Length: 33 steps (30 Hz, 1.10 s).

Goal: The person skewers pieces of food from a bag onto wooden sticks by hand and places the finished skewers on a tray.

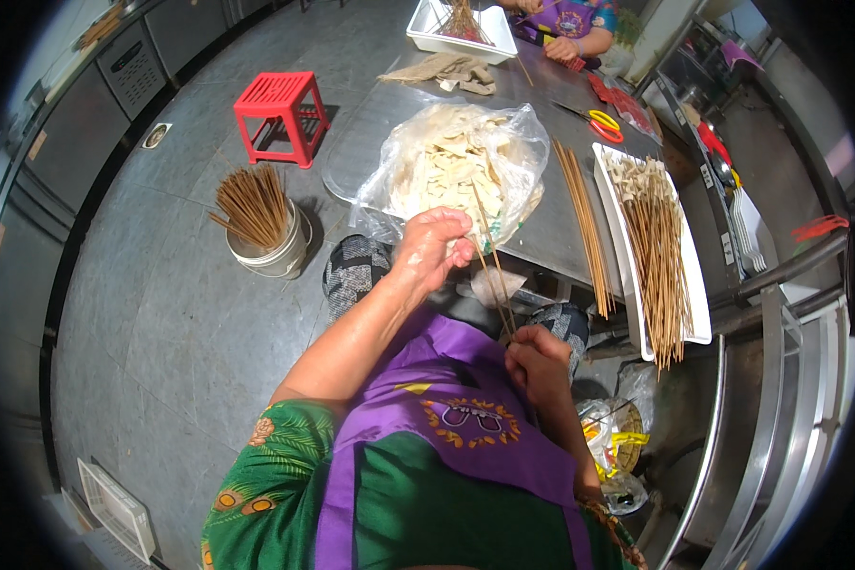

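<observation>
My right hand [539,360], low in front of the purple apron, grips the lower ends of two thin wooden skewers [495,274]; they fan apart upward. My left hand [434,249] is raised beside their upper ends, fingers curled and thumb bent in; whether it pinches anything is unclear. Just beyond it, an open clear plastic bag [520,142] holds many pale, flat food pieces [463,160]. Bare skewers [584,228] lie in a bundle on the table to the right. Beside them a long white tray [702,313] holds many skewers threaded with pale food [638,178] at their far ends.
Scissors [598,125] and a cloth [449,71] lie farther back on the metal table [356,149]. Beyond are a white tub [463,46] and a co-worker's hands [563,48]. A red stool [278,107] and a bucket [278,260] of skewers stand left on the floor.
</observation>
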Available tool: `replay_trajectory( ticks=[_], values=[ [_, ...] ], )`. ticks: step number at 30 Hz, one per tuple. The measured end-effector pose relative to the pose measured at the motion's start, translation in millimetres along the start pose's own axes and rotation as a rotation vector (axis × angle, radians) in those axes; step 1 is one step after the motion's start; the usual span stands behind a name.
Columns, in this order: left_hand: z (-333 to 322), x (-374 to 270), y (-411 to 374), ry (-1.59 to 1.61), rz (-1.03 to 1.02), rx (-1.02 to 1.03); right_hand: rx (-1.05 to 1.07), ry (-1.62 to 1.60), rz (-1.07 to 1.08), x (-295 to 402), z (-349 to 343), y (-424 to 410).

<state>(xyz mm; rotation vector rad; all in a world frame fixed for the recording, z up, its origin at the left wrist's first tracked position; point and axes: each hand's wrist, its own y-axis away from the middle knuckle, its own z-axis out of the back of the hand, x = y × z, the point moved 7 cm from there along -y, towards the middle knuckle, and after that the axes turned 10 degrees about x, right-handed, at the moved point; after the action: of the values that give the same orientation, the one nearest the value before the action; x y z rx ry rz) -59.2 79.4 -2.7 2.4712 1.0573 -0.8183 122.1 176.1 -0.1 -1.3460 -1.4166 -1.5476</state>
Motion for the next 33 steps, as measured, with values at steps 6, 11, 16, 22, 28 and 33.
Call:
replay_trajectory(
  ticks=[6, 11, 16, 22, 28, 33],
  values=[
    [-9.9, 6.5, 0.7, -0.111, 0.047, 0.007, -0.019, 0.019, -0.018, 7.6, 4.8, 1.7],
    [-0.6, -34.0, -14.1, -0.122, -0.084, -0.015, -0.229, 0.524, 0.226, 34.3, 41.8, 36.7],
    [-11.4, -20.3, -14.5, -0.232, 0.084, -0.003, -0.513, 0.495, 0.365, 72.0, 78.7, 69.8],
    [-9.0, -14.3, -7.0, -0.176, 0.116, -0.002, -0.835, 0.746, 0.486, 120.8, 149.6, 65.4],
    [-14.0, -16.3, -12.1, -0.096, 0.081, 0.049, -0.882, 1.061, 0.583, 156.3, 170.9, 31.4],
    [5.1, -10.7, -12.1, 0.038, 0.163, 0.07, -0.619, 0.709, 0.367, 116.4, 97.9, 33.9]
  ],
)
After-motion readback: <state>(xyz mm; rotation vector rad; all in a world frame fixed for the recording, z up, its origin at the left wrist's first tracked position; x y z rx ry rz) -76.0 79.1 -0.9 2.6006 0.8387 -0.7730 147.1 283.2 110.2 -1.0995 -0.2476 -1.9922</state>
